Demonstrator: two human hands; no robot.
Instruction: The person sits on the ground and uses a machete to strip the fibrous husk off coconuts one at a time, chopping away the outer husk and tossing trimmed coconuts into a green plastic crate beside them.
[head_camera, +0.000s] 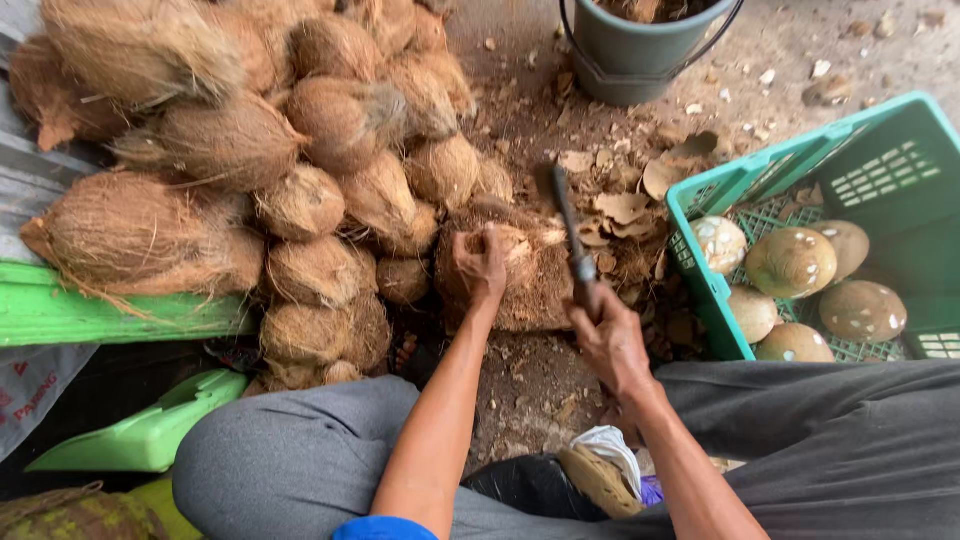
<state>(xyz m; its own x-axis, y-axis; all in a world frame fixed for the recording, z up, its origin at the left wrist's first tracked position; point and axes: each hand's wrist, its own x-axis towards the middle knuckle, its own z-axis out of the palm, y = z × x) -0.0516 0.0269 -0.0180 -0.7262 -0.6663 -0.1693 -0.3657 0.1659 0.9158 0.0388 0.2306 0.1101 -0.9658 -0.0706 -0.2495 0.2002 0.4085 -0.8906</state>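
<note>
Head view. Your left hand (482, 264) was closed over the top of a husked coconut (520, 275) that rested on the dirt floor (530, 390) between your knees, fingers curled down on its upper left side. Your right hand (608, 335) was wrapped tight around the handle of a chopping knife (568, 225). The blade ran up and away from you, its long axis nearly parallel to your right forearm and tilted slightly leftward at the tip. The blade lay just to the right of the coconut's crown, close beside the fingers of the left hand, though whether the edge touched the shell could not be told. The coconut thus lay ahead and to the left of the right hand, and directly beneath the left, which was the nearer of the two. A heap of fibrous coconuts (250, 150) lay to your left; a green crate (800, 170) holding peeled coconuts (790, 262) stood to your right; a grey bucket (640, 50) stood beyond, with shell chips (620, 210) scattered between.
</note>
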